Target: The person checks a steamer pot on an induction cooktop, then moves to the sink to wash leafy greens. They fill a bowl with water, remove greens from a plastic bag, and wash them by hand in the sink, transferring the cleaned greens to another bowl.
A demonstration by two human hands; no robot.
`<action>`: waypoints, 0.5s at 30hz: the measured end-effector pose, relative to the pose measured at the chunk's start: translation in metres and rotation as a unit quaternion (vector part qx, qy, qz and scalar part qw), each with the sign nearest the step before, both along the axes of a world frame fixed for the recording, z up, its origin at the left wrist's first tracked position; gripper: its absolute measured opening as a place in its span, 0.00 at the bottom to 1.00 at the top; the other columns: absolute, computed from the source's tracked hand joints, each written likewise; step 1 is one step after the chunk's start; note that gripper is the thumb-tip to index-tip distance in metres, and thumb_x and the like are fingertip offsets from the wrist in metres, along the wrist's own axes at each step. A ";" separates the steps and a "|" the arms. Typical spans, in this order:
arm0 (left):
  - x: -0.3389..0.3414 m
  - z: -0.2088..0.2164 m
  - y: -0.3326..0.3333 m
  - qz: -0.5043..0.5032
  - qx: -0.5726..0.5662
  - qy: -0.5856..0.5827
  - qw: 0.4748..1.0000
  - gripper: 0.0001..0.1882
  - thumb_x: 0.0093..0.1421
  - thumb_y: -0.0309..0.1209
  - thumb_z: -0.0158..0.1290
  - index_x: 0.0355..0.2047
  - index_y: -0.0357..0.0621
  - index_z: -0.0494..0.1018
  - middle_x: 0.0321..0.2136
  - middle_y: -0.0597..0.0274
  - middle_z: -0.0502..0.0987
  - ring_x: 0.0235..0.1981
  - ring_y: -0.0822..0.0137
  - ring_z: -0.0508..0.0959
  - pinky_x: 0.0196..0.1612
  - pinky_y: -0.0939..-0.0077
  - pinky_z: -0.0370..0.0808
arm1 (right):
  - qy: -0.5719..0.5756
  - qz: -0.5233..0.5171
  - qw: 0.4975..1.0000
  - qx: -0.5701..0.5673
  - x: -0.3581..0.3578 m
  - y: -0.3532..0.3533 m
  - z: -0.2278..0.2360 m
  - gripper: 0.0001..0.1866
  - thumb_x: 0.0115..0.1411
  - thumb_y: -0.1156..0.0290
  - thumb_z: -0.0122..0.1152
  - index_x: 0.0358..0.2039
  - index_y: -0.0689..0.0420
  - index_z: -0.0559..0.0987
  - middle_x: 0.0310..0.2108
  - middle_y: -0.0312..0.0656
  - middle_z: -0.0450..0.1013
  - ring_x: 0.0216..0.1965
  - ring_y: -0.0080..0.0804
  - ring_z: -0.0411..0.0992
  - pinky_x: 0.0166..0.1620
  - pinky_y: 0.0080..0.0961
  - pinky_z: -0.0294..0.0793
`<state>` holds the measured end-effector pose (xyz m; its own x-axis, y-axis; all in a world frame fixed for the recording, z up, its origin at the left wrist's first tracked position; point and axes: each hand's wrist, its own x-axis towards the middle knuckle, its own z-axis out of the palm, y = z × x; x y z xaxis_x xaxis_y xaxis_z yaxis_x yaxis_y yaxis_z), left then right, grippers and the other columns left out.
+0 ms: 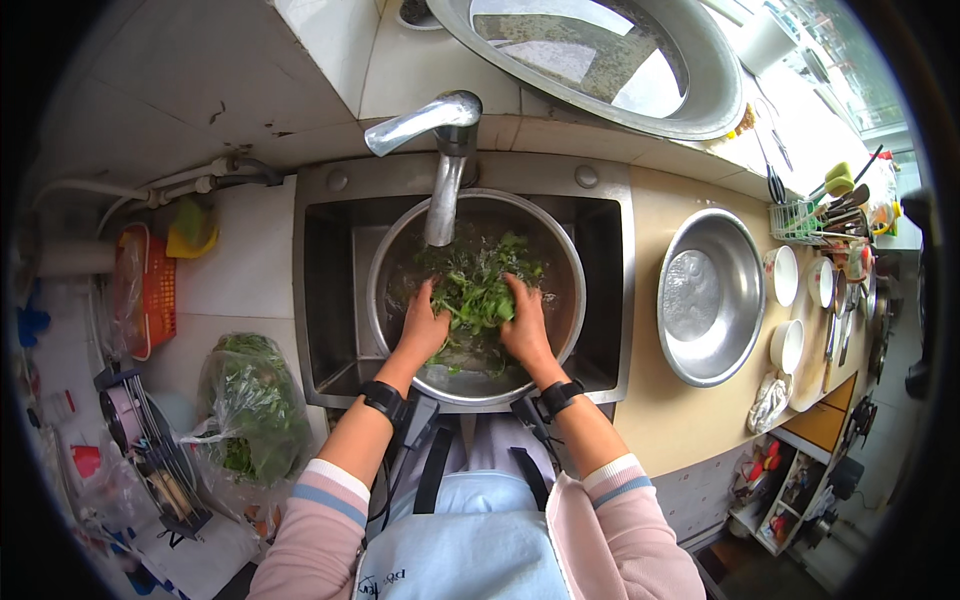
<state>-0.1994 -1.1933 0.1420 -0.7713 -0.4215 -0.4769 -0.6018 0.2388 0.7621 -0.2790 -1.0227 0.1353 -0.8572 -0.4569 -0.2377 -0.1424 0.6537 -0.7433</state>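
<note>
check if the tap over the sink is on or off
On. A stream of water runs from the faucet into the metal basin, where both hands press the leafy greens.

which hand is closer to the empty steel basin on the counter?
Right. The right hand is in the leafy greens on the side toward the empty round steel basin on the counter; the left hand is farther, across the greens.
</note>
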 end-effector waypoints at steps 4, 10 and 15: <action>-0.004 0.015 -0.003 0.200 0.461 0.086 0.860 0.25 0.63 0.28 0.46 0.61 0.45 0.60 0.49 0.58 0.72 0.49 0.67 0.74 0.48 0.72 0.75 | -0.349 -0.153 0.866 -0.323 -0.009 -0.001 0.022 0.20 0.62 0.77 0.56 0.55 0.57 0.68 0.43 0.35 0.74 0.42 0.21 0.72 0.44 0.20 0.73; 0.004 0.058 -0.012 0.188 0.498 0.184 0.826 0.21 0.65 0.29 0.46 0.59 0.42 0.63 0.45 0.62 0.75 0.45 0.71 0.75 0.50 0.77 0.73 | -0.384 -0.141 0.831 -0.376 -0.015 0.015 0.073 0.20 0.62 0.74 0.58 0.54 0.59 0.70 0.46 0.35 0.73 0.44 0.19 0.70 0.47 0.18 0.70; 0.005 0.046 -0.025 0.053 0.224 0.113 0.967 0.27 0.64 0.32 0.49 0.62 0.44 0.58 0.55 0.55 0.69 0.54 0.64 0.70 0.57 0.67 0.67 | -0.090 -0.011 0.989 -0.120 -0.028 0.021 0.056 0.34 0.56 0.81 0.57 0.64 0.56 0.61 0.54 0.53 0.68 0.51 0.41 0.70 0.52 0.27 0.69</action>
